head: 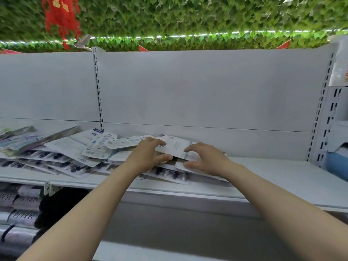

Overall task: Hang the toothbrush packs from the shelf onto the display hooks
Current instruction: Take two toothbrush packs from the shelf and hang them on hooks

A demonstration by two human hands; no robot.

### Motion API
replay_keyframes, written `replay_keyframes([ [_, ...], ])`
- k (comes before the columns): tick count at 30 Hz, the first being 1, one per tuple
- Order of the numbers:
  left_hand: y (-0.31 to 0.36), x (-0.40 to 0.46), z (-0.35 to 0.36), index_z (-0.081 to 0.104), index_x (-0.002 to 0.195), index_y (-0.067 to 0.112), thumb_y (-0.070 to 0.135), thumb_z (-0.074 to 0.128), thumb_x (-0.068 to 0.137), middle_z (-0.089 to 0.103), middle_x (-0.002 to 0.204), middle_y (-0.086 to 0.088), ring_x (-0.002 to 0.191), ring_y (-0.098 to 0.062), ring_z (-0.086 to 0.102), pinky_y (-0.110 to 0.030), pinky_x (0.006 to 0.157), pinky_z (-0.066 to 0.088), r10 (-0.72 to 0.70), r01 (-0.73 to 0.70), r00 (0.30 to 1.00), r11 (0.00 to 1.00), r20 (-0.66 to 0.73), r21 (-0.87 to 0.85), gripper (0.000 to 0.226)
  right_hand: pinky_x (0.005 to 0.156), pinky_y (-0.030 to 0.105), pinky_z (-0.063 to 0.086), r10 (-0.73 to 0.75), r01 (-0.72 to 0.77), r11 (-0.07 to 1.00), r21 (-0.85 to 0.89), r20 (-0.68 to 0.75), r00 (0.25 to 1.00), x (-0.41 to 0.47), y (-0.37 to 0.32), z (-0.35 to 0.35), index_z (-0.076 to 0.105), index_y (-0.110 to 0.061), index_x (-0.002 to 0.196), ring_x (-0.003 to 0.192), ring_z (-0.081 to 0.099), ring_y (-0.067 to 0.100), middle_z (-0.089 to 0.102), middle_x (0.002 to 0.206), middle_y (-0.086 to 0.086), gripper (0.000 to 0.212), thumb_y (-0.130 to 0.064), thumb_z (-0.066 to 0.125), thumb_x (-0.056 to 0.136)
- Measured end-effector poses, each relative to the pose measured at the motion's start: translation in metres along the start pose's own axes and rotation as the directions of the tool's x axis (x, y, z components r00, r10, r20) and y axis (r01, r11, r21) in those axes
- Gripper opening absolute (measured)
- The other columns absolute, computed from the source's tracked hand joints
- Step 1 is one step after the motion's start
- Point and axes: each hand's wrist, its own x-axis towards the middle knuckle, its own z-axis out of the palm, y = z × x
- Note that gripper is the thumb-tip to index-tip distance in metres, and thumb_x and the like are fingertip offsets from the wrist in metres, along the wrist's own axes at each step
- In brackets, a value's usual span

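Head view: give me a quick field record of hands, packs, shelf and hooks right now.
left hand: grips the top pack's left edge
right hand: fingers curled over its right edge
top pack: white, lifted slightly off the pile
pile of packs: overlapping, flat on the shelf
shelf: white, bare at right
display hooks: none in view
back panel: blank

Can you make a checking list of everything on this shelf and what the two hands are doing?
Surface: white shelf, packs piled on its left and middle.
Job's things: toothbrush packs lying flat, overlapping; white top pack tilted up.
Display hooks: nothing seen; the back panel is bare.
Clutter: blue roll at right.
Hands: left hand and right hand both grip the white top pack.
Cables: nothing seen.
Surroundings: green leaf wall, red decoration, dark goods below.
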Motion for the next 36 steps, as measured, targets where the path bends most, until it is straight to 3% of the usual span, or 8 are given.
replay_keyframes([
  [8,-0.003,0.001,0.005,0.059,0.131,0.024,0.052,0.075,0.079,0.055,0.135,0.002,0.123,-0.015,0.052,-0.029,0.101,0.040,-0.019,0.006,0.994,0.993,-0.106,-0.121,0.060,0.092,0.040,0.048,-0.101,0.086,0.979,-0.186,-0.073,0.992,0.009,0.016,0.014,0.063,-0.023,0.125,0.114,0.060,0.026,0.068,0.123,-0.001,0.032,-0.041,0.049,0.102],
  [11,-0.003,0.006,0.003,0.038,0.149,0.023,0.054,0.073,0.080,0.041,0.150,0.001,0.137,-0.017,0.039,-0.031,0.111,0.032,-0.012,-0.014,0.984,0.990,-0.176,-0.143,0.084,0.066,0.040,0.051,-0.170,0.073,0.957,-0.280,-0.340,0.925,0.013,0.029,0.002,0.069,-0.017,0.112,0.084,0.067,0.036,0.073,0.093,0.008,0.023,-0.025,0.052,0.099],
  [15,0.010,0.012,0.010,0.018,0.157,0.022,0.057,0.070,0.081,0.027,0.160,0.002,0.146,-0.017,0.028,-0.038,0.117,0.028,-0.072,0.025,0.984,0.961,-0.162,-0.276,0.098,0.060,0.028,0.044,0.132,0.054,0.969,0.241,-0.692,0.710,0.007,0.041,-0.028,0.072,-0.017,0.088,0.060,0.058,0.022,0.067,0.068,0.002,0.022,-0.020,0.055,0.101],
  [20,0.045,0.026,0.029,0.013,0.158,0.022,0.059,0.067,0.081,0.033,0.158,-0.004,0.141,-0.019,0.038,-0.041,0.112,0.037,-0.092,0.059,0.994,0.904,-0.058,-0.423,0.101,0.064,0.029,0.035,0.609,0.020,0.604,0.796,-0.478,0.632,0.006,0.059,-0.039,0.058,-0.002,0.075,0.068,0.041,0.015,0.050,0.067,0.000,0.032,-0.024,0.055,0.098],
  [25,0.074,0.038,0.044,0.030,0.149,0.019,0.042,0.070,0.088,0.061,0.120,0.003,0.111,-0.018,0.060,-0.023,0.086,0.044,-0.132,0.073,0.989,0.841,-0.072,-0.536,0.077,0.083,0.034,0.051,0.654,0.096,0.295,0.951,-0.274,0.705,-0.008,0.069,-0.029,0.070,0.000,0.094,0.084,0.064,0.019,0.073,0.094,0.005,0.028,-0.023,0.056,0.102],
  [29,0.077,0.038,0.052,0.044,0.133,0.020,0.030,0.077,0.085,0.066,0.102,0.008,0.085,-0.003,0.064,-0.008,0.061,0.046,-0.149,0.044,0.978,0.827,-0.143,-0.560,0.059,0.082,0.034,0.057,0.541,0.052,0.316,0.947,-0.225,0.811,-0.017,0.076,-0.025,0.068,-0.014,0.106,0.094,0.073,0.020,0.077,0.103,0.006,0.016,-0.027,0.065,0.097],
  [33,0.075,0.035,0.060,0.042,0.140,0.018,0.045,0.076,0.082,0.066,0.104,0.003,0.091,-0.008,0.064,-0.016,0.072,0.046,-0.143,0.099,0.988,0.881,-0.059,-0.463,0.072,0.067,0.032,0.061,0.559,0.068,0.314,0.947,-0.242,0.793,-0.026,0.087,-0.022,0.063,-0.016,0.107,0.082,0.075,0.017,0.077,0.095,0.004,0.025,-0.011,0.076,0.087],
  [36,0.066,0.035,0.066,0.042,0.141,0.016,0.068,0.065,0.079,0.059,0.129,-0.003,0.117,-0.023,0.054,-0.032,0.089,0.046,-0.149,0.153,0.988,0.980,0.034,-0.125,0.085,0.073,0.030,0.060,0.634,0.142,0.323,0.936,-0.325,0.702,-0.032,0.105,-0.025,0.061,-0.019,0.102,0.083,0.073,0.016,0.075,0.094,-0.002,0.022,-0.011,0.075,0.088],
])
